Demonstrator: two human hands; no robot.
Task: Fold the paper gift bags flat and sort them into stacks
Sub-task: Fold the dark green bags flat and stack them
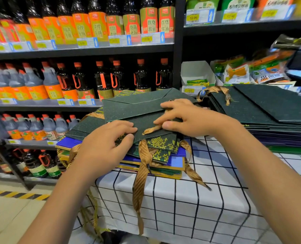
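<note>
Two bare hands work a dark green paper gift bag [142,110] atop a near stack of folded bags [151,155] on a table draped in a white cloth with a black grid [207,199]. The left hand [103,147] lies at the bag's near left edge, fingers curled over the top with the thumb tucked at the edge below, gripping the card. The right hand [190,118] rests on the bag's right half, fingers spread and bent over the folded flap, thumb and forefinger pinching a gold ribbon handle [152,129] against the surface between the two hands. More gold ribbon [142,176] trails from the stack over the table's front edge. A second, taller stack of flat dark green bags [269,117] sits just to the right, apart from both hands. Behind the table, shop shelves carry rows of soy sauce bottles [96,27] with yellow price tags.
</note>
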